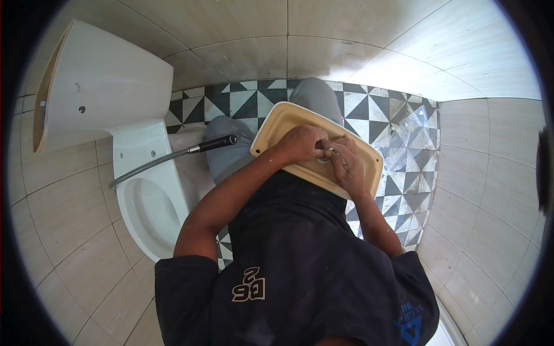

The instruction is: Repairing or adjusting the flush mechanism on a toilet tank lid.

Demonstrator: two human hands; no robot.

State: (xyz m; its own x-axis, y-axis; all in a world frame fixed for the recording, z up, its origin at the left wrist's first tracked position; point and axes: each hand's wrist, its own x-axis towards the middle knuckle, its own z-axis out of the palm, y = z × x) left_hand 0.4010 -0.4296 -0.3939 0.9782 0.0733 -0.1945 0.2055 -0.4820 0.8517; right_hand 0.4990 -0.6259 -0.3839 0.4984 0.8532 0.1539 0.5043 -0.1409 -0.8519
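Note:
A toilet tank lid [279, 124] rests across my lap with its tan, hollow underside up and its white rim showing. Over its middle my left hand [303, 144] has its fingers bent in a pinch. Close against it, my right hand [346, 164] is closed too, its fingertips meeting those of the left. A small pale piece [329, 152] shows between the fingertips, too small and covered to name. Below the hands, part of a round whitish fitting [323, 160] is visible at the lid's centre; the fingers hide the rest.
On my left stands a white toilet [124, 135], its tank [115, 75] uncovered. A metal hose [156, 163] with a black handle [218, 142] lies over the bowl, reaching toward my knee. Clear plastic wrapping [410, 135] is on the patterned floor at right. Tiled walls [479, 150] stand close around.

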